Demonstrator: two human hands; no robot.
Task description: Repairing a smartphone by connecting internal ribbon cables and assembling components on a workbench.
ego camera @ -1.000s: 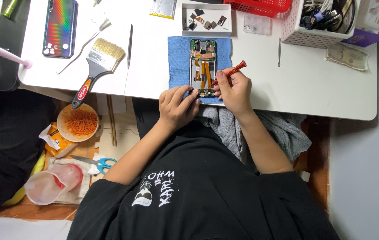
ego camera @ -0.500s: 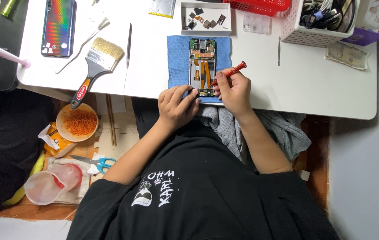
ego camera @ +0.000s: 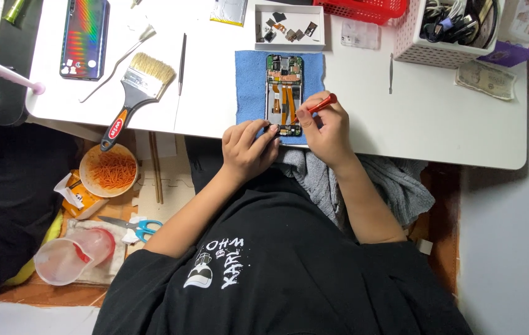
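Left hand [ego camera: 249,149]: fingertips pinning opened smartphone [ego camera: 285,94] on blue cloth [ego camera: 249,93].
Right hand [ego camera: 328,129]: gripping red screwdriver [ego camera: 321,104].
Risk: tip slipping, likely gouging orange flex cables [ego camera: 284,99].

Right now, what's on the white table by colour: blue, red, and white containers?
Blue: 1, the cloth under the opened phone
Red: 2, the screwdriver in the right hand, the basket
White: 2, the parts tray, the cable basket
Total: 5
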